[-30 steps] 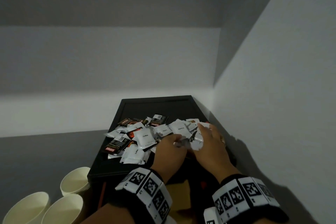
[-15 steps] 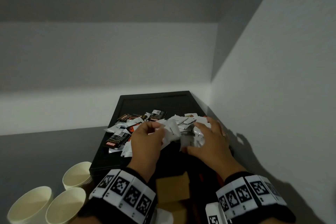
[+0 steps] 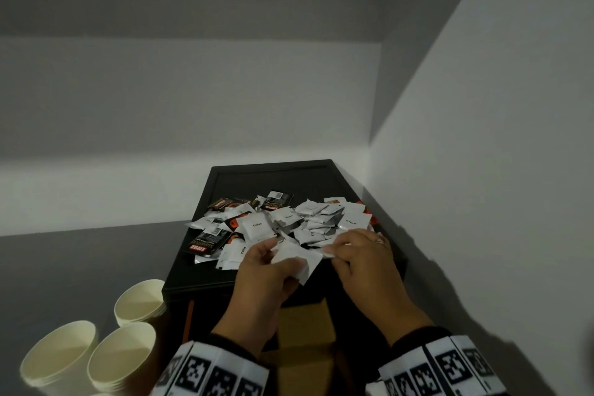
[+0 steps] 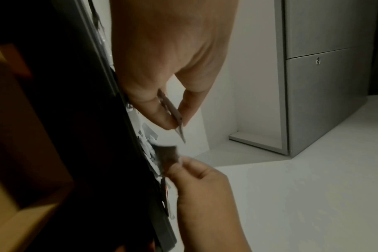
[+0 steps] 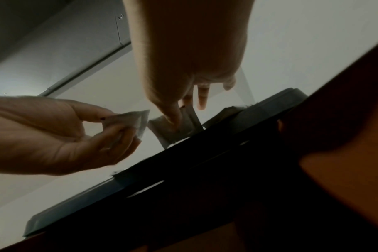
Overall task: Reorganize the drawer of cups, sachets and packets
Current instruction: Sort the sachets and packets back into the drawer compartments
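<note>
A black drawer [image 3: 221,177] holds a loose heap of white sachets [image 3: 257,228] and dark coffee packets [image 3: 209,243]. My left hand [image 3: 279,255] grips a small bundle of white sachets [image 3: 297,259] just above the drawer's near edge. In the left wrist view the bundle [image 4: 173,112] shows edge-on between thumb and fingers. My right hand [image 3: 334,251] pinches a white sachet [image 3: 329,254] next to the bundle, at the heap's near right side. The right wrist view shows that sachet [image 5: 173,129] under my thumb and the left hand's bundle [image 5: 138,121] beside it.
Three cream paper cups [image 3: 138,302] [image 3: 122,354] [image 3: 58,357] stand on the grey surface left of the drawer. A brown cardboard box [image 3: 305,331] sits below the drawer's near edge. White walls close in behind and on the right.
My left hand has come back from the heap's left side towards the near edge with white sachets in it. My right hand has drawn in to meet it, pinching a sachet.
</note>
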Available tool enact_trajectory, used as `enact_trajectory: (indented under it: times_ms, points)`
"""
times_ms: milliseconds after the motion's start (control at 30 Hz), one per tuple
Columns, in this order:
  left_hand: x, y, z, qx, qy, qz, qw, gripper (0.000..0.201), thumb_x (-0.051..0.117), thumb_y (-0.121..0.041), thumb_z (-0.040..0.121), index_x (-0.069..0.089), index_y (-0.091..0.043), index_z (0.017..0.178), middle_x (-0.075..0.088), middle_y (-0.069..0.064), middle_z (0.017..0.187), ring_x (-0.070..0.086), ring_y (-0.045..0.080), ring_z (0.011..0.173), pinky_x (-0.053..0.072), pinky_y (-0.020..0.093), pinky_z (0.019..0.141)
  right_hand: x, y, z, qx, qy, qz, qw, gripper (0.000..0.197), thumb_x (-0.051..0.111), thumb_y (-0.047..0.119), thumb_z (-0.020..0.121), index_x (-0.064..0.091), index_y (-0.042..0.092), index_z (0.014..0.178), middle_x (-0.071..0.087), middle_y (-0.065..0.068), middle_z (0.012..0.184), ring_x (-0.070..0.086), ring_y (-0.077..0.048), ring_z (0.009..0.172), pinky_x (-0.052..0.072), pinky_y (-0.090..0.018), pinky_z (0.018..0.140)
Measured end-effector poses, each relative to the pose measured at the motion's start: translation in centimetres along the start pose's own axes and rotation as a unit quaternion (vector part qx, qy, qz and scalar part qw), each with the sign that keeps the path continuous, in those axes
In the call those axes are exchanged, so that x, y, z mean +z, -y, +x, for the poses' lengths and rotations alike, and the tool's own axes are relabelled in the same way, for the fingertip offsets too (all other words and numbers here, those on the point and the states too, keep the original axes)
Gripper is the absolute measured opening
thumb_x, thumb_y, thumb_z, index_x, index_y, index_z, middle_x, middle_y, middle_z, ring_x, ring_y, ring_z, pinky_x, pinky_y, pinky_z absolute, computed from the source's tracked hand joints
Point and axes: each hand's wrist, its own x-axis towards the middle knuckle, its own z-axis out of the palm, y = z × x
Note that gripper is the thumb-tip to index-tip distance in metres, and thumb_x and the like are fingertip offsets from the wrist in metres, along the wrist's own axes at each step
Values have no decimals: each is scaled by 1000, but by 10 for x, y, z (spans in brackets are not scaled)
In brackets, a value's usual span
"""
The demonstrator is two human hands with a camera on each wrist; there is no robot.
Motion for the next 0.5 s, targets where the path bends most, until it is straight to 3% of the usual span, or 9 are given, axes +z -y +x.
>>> enact_trajectory:
  times_ms: [67, 133, 167, 267, 367, 433, 500]
  points:
    - [-4, 7, -3, -9, -21, -56, 998, 54, 61, 14, 78, 44, -6, 126, 60, 16, 106, 66, 22, 80, 54, 27, 61, 2, 6, -6, 0, -54, 45, 998, 31, 47, 16, 97, 63, 22, 122, 56, 6, 121, 43, -8, 114, 27, -10, 90]
    - [-7, 13, -8, -13, -26, -80, 996, 45, 57, 13, 83, 46, 5, 126, 63, 15, 93, 68, 11, 67, 51, 16, 54, 5, 13, -12, 11, -97, 59, 993, 29, 48, 14, 94, 67, 18, 116, 60, 4, 110, 50, -8, 100, 33, -5, 77]
    - [-8, 14, -10, -10, -29, -76, 997, 38, 56, 11, 84, 49, 8, 122, 63, 15, 92, 67, 8, 69, 50, 15, 57, 5, 17, -15, 14, -121, 67, 990, 28, 48, 17, 92, 70, 16, 109, 63, 2, 101, 57, -11, 92, 36, -6, 74]
    - [-7, 22, -12, -65, -51, -71, 994, 24, 56, 6, 84, 58, 4, 108, 63, 22, 101, 61, 28, 88, 49, 33, 75, 4, 29, -24, -8, -137, 56, 989, 32, 44, 27, 84, 73, 16, 87, 65, 4, 80, 62, -10, 72, 44, -12, 63]
    - [0, 27, -21, -122, -44, -77, 989, 10, 50, 0, 85, 59, 2, 89, 60, 20, 89, 56, 30, 80, 45, 37, 71, 6, 43, -31, -56, -65, 18, 996, 31, 41, 31, 79, 71, 23, 73, 63, 9, 73, 60, -5, 65, 42, -8, 54]
    - [2, 27, -27, -160, 7, -118, 980, 23, 47, -15, 84, 59, 3, 92, 62, 24, 98, 57, 34, 89, 44, 43, 80, 8, 48, -32, -53, 1, 6, 999, 32, 39, 36, 78, 69, 28, 70, 60, 13, 72, 58, -2, 67, 34, -5, 53]
    - [0, 26, -28, -184, 40, -165, 968, 44, 40, -33, 92, 60, 5, 104, 63, 27, 110, 56, 36, 101, 39, 46, 92, 8, 48, -33, -47, 81, 48, 994, 39, 36, 42, 81, 71, 26, 84, 60, 12, 82, 53, -1, 79, 30, -5, 62]
